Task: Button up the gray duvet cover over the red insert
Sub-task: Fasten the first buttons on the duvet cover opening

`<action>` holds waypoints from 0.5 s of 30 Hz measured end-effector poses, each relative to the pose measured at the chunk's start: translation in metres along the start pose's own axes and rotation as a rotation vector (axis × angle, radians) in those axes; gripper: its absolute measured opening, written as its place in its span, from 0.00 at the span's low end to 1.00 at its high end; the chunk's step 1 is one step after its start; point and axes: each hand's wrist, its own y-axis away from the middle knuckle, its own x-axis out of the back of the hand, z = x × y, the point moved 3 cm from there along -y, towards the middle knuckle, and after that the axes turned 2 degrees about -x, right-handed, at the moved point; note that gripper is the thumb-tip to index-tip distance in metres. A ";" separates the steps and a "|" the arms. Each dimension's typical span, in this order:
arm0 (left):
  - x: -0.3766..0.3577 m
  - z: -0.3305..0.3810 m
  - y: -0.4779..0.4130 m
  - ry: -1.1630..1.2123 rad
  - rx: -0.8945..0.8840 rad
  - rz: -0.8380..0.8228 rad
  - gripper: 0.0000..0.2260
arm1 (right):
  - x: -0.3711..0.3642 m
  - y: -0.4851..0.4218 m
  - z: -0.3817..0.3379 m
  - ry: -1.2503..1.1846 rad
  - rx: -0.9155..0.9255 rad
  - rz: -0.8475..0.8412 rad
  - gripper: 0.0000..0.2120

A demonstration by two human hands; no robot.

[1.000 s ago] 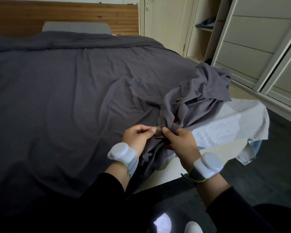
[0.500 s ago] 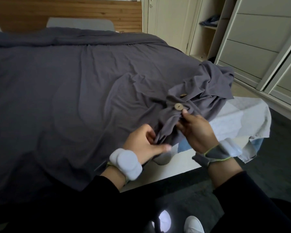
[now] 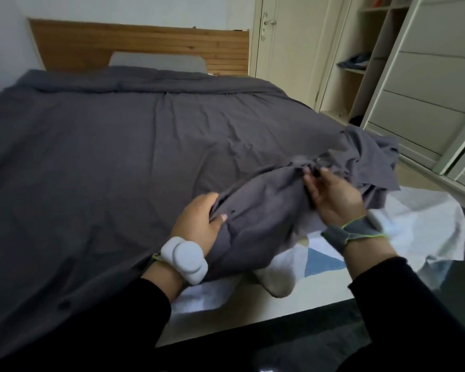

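The gray duvet cover [image 3: 134, 157] lies spread over the bed, its open foot edge bunched up at the near right corner, above the white patterned sheet [image 3: 320, 260] with blue triangles. No red insert shows at this moment; it is presumably inside the cover.

The left hand [image 3: 199, 224] is closed on a fold of the cover's edge, thumb on top, holding it raised off the mattress. The right hand [image 3: 330, 197] reaches further along the same edge, its fingertips [image 3: 306, 178] pinching into the gathered cloth. The frame is blurred there, so I cannot tell whether a button or a buttonhole sits between them.

This looks like the step of working along the opening toward the next fastening, with the stretch between the two hands pulled fairly taut. The next move probably calls for finding the button and its matching hole by feel, bringing the two layers of hem together, and pushing the button through while the left hand keeps tension on the edge.
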 end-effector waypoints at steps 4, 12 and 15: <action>-0.036 -0.018 0.001 0.022 0.052 -0.135 0.16 | 0.007 0.004 0.062 0.569 -0.072 0.021 0.14; -0.015 -0.025 -0.003 0.261 0.116 -0.067 0.17 | -0.016 0.047 0.035 1.010 0.461 0.131 0.11; -0.014 -0.020 0.002 0.270 0.109 -0.069 0.08 | -0.043 0.069 0.051 0.972 0.415 -0.149 0.08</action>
